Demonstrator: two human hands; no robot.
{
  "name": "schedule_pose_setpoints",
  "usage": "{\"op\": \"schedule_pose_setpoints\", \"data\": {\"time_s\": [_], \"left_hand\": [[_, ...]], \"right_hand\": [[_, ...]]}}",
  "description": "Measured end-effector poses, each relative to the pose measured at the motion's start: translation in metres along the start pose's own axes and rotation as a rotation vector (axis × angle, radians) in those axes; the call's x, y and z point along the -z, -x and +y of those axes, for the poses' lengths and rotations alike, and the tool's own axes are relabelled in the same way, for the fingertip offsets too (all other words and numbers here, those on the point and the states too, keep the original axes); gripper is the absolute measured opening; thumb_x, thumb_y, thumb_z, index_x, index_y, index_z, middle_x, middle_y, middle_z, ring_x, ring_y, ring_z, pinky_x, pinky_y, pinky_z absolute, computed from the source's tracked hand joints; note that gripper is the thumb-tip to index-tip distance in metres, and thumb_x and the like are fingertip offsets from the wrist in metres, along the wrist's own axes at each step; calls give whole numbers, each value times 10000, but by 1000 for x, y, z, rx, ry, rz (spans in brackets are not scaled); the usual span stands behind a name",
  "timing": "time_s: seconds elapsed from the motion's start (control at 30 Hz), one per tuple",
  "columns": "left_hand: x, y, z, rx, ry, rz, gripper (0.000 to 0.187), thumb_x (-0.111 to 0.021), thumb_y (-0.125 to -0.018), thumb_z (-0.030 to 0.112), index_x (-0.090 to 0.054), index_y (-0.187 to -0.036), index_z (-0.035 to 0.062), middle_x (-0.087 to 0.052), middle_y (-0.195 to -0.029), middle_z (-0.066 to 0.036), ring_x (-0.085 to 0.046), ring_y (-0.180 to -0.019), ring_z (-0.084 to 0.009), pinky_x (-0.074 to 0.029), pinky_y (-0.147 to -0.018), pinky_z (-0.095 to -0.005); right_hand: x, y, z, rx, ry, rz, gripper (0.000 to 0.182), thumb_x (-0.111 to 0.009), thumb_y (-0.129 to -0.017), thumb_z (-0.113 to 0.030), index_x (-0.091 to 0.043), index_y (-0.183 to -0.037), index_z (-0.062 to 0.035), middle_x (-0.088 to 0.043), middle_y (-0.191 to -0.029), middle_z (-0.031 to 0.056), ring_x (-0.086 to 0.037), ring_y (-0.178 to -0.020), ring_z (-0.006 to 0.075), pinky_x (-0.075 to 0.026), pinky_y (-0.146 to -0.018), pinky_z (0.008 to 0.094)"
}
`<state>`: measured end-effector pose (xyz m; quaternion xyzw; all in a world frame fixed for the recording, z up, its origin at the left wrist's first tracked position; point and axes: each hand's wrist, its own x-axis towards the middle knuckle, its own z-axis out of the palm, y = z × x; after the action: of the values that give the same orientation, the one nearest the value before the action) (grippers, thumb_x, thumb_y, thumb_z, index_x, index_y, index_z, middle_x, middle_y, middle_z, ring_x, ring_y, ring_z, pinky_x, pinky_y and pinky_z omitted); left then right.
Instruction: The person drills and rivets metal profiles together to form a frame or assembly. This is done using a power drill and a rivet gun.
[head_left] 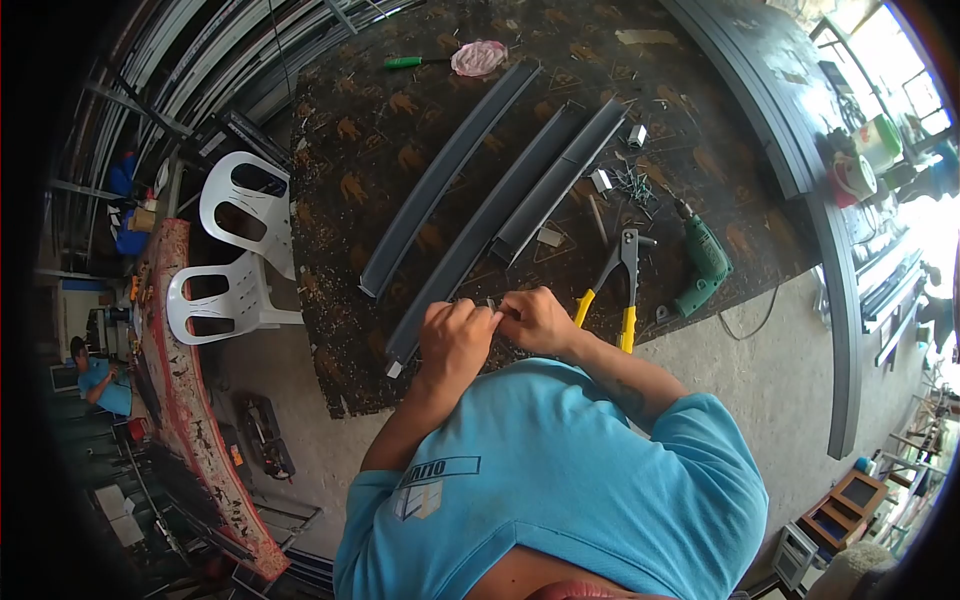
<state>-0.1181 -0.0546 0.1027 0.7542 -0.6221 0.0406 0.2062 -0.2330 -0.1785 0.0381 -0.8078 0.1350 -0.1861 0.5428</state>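
My left hand (456, 340) and my right hand (538, 318) meet at the near edge of the dark worktable (340, 330). Fingers of both are closed around something small, too hidden to name. Just beyond my left hand lies a long grey metal profile (480, 215), with a shorter channel piece (560, 180) against its right side. Another grey profile (450, 180) lies apart to the left. Right of my right hand rests a riveter with yellow handles (628, 270). A green drill (706, 262) lies farther right, near a pile of rivets (634, 185).
A green-handled tool (404, 62) and a pink cloth (479, 58) lie at the far edge. White plastic chairs (240, 295) stand left. Long grey profiles (842, 330) run along the right. Another person (104, 385) is at far left. A drill cord (760, 325) hangs off the table.
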Motion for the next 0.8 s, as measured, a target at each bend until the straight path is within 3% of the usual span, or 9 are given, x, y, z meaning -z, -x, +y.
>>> {"op": "schedule_pose_setpoints", "data": {"time_s": [0.03, 0.13, 0.23, 0.3, 0.43, 0.57, 0.63, 0.7, 0.8], "left_hand": [[0, -1, 0, -1, -1, 2, 224, -731, -800, 202, -577, -681, 92, -531, -657, -49, -552, -598, -260, -433, -638, -402], [-3, -3, 1, 8, -3, 125, 228, -727, -800, 188, -576, -673, 74, -530, -650, -65, -543, -605, -268, -425, -632, -404], [1, -6, -6, 96, 147, 99, 236, -728, -798, 179, -580, -674, 44, -542, -654, -82, -547, -630, -281, -425, -639, -408], [14, -14, -16, 19, 329, -45, 248, -731, -795, 172, -579, -675, 17, -550, -658, -98, -543, -635, -297, -423, -644, -413], [27, -22, -27, -131, 349, -258, 271, -733, -788, 224, -592, -685, 18, -556, -669, -111, -555, -653, -309, -433, -653, -413], [32, -31, -28, -95, 386, -428, 290, -735, -782, 258, -602, -680, 21, -558, -676, -116, -567, -662, -309, -444, -656, -418], [26, -35, -33, 63, 513, -514, 301, -742, -774, 256, -592, -660, 21, -553, -673, -121, -568, -658, -313, -445, -638, -425], [20, -29, -31, 69, 485, -396, 281, -734, -783, 223, -580, -652, 28, -549, -669, -128, -564, -655, -320, -437, -614, -438], [5, -26, -16, -173, 212, -114, 237, -696, -810, 155, -575, -652, 26, -558, -683, -129, -565, -663, -330, -444, -631, -440]], "right_hand": [[-1, 1, -2, -55, 6, 13, 135, -671, -741, -109, -604, -718, 6, -588, -629, 183, -596, -542, 328, -452, -499, 378], [-3, -1, -13, -108, -28, 175, 127, -669, -740, -102, -604, -715, 5, -591, -626, 175, -595, -546, 326, -456, -504, 388], [1, -1, -18, -77, -36, 151, 117, -660, -731, -87, -589, -700, 0, -584, -630, 176, -588, -557, 340, -458, -511, 401], [5, 0, -22, 7, 5, 110, 120, -656, -730, -86, -579, -693, -2, -579, -631, 175, -588, -560, 342, -457, -512, 403], [4, 9, -21, 141, 131, -29, 130, -646, -731, -90, -558, -682, -8, -571, -637, 173, -593, -579, 348, -452, -518, 407], [6, 14, -27, -18, -29, -120, 164, -646, -748, -105, -547, -664, -5, -558, -598, 168, -575, -527, 320, -445, -506, 394], [5, 16, -26, -174, -267, -105, 121, -645, -777, -114, -628, -739, -1, -611, -626, 143, -610, -542, 223, -472, -523, 348], [-2, 17, -10, -312, -333, -87, 159, -643, -830, -156, -669, -827, 1, -615, -620, 85, -596, -578, 121, -477, -532, 316], [3, 12, -5, -519, -530, -3, 192, -627, -856, -194, -663, -866, -6, -604, -662, 44, -586, -589, 111, -468, -521, 294]]}}
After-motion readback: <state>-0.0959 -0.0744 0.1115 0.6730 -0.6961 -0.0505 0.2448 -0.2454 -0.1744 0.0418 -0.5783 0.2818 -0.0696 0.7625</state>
